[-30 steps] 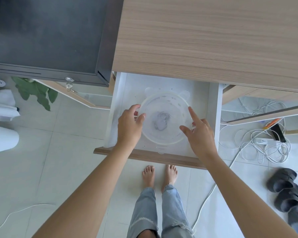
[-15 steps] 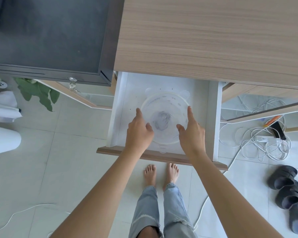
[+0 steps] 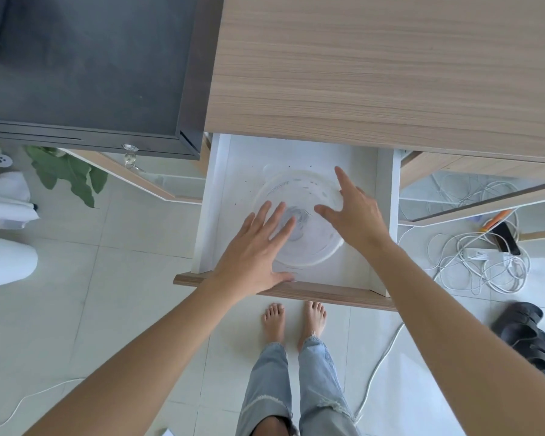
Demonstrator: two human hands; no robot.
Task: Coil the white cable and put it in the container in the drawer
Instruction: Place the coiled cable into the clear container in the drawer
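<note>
A round translucent container (image 3: 299, 190) with its lid on sits in the open white drawer (image 3: 343, 278). Something grey and coiled shows faintly through the lid. My left hand (image 3: 255, 250) lies flat, fingers spread, over the lid's near left part. My right hand (image 3: 353, 212) rests open on the lid's right side, fingers apart. Neither hand grips anything. A white cable (image 3: 378, 369) runs across the floor on the right toward a loose tangle of white cables (image 3: 485, 262).
The wooden desktop (image 3: 390, 73) overhangs the drawer's back. A dark cabinet (image 3: 85, 64) stands to the left. Dark sandals (image 3: 529, 335) lie at the right, a plant (image 3: 70, 174) and a white vessel (image 3: 7, 262) at the left. My bare feet (image 3: 293, 319) stand below the drawer front.
Both hands have moved from the container's sides onto its lid, with fingers now spread flat. The left hand slid rightward over the lid.
</note>
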